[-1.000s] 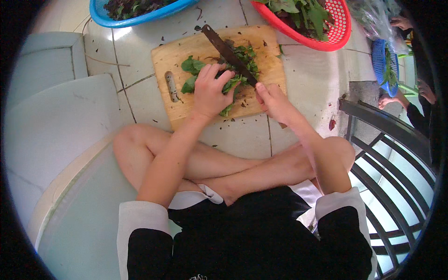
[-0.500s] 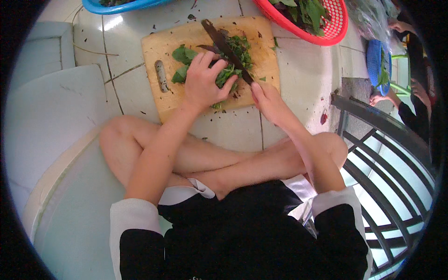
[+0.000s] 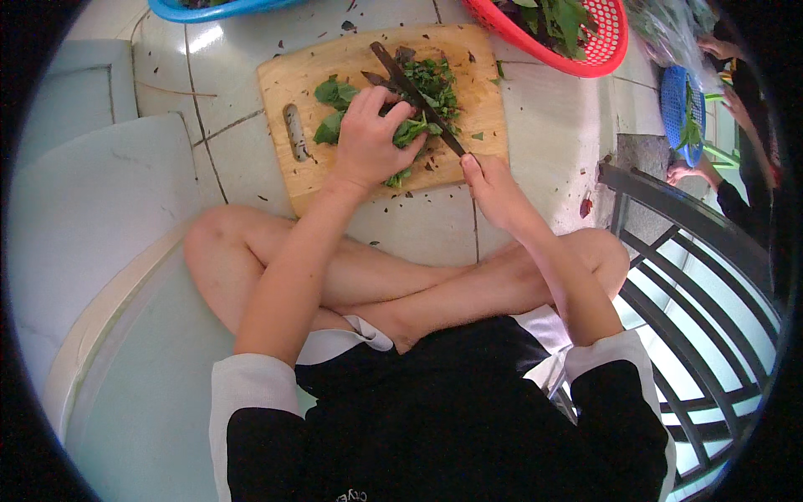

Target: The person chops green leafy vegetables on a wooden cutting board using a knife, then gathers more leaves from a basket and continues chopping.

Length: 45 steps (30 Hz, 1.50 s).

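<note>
- While I sit cross-legged on the tiled floor (image 3: 535,109), my left hand (image 3: 368,142) lies palm down on a bunch of green leaves (image 3: 335,109), fingers curled over it and pinning it to the wooden cutting board (image 3: 305,79).
- My right hand (image 3: 493,188) is clenched round the handle of a dark knife (image 3: 414,92); the handle itself is hidden inside my fist, at the near right corner of the board.
- The blade runs slantwise from that fist up and to the left across the board, passing just beside my left fingertips, with its tip near the board's far edge.
- On the far side of the blade lies a heap of chopped greens (image 3: 435,79); the whole leaves stick out from under my left hand on the other side.
- The board lies flat on the floor in front of my crossed shins, its slotted handle hole towards my left, and small green scraps are scattered on it and on the tiles around.
- Beyond the board's far right corner stands a red mesh basket (image 3: 606,50) holding more leafy greens.
- Beyond its far left corner shows the rim of a blue basket (image 3: 209,10).
- Well off to my right, past a dark metal railing (image 3: 669,217), another person's hands are near a small blue basket (image 3: 676,105).
</note>
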### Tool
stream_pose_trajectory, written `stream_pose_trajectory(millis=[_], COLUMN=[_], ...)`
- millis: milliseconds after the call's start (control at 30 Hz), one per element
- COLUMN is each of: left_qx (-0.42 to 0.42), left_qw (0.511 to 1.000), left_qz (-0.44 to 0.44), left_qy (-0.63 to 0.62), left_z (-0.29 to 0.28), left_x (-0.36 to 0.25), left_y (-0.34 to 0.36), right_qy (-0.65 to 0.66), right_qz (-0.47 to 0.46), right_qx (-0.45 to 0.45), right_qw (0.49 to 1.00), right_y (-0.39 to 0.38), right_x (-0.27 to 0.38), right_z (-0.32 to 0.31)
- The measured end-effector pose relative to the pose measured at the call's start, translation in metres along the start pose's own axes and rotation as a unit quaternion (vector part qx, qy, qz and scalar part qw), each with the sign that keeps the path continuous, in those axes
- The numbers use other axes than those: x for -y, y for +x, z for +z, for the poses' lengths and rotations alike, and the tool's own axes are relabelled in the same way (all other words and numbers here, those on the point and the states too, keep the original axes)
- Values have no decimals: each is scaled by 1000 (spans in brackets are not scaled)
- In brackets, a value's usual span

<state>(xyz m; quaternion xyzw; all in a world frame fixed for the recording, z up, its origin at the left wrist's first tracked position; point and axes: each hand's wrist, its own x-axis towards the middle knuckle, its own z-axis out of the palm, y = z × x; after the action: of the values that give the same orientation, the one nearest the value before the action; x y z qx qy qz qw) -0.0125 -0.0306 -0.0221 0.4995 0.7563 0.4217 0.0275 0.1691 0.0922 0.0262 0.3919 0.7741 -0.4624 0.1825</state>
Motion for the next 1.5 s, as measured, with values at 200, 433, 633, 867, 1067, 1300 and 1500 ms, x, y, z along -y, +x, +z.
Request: stream_pose_trajectory(millis=[200,433,633,867,1067,1300,1500], left_qx=[5,-29,9,26,21,49,32], left_qw=[1000,993,997,996,998,998,997], left_qz=[-7,33,1,34,37,23,29], left_qy=[4,108,81,82,47,38,58], left_z=[2,-7,-9,-9,-9,-6,-9], left_x=[-1,-14,-23,-11,-6,-7,-6], left_y=[-3,4,-1,-6,-8,-7,-9], right_qy=[16,24,-56,-149,-196,-193,-174], right_qz=[-7,-9,-148,-169,-134,-156,-125], right_qx=[10,12,-98,-141,-117,-114,-114], right_qw=[1000,1000,983,964,964,962,970], right_y=[1,5,-3,-2,-8,22,-1], right_x=[-1,-6,-1,-1,-1,27,-10], right_z=[-1,0,4,19,24,25,26])
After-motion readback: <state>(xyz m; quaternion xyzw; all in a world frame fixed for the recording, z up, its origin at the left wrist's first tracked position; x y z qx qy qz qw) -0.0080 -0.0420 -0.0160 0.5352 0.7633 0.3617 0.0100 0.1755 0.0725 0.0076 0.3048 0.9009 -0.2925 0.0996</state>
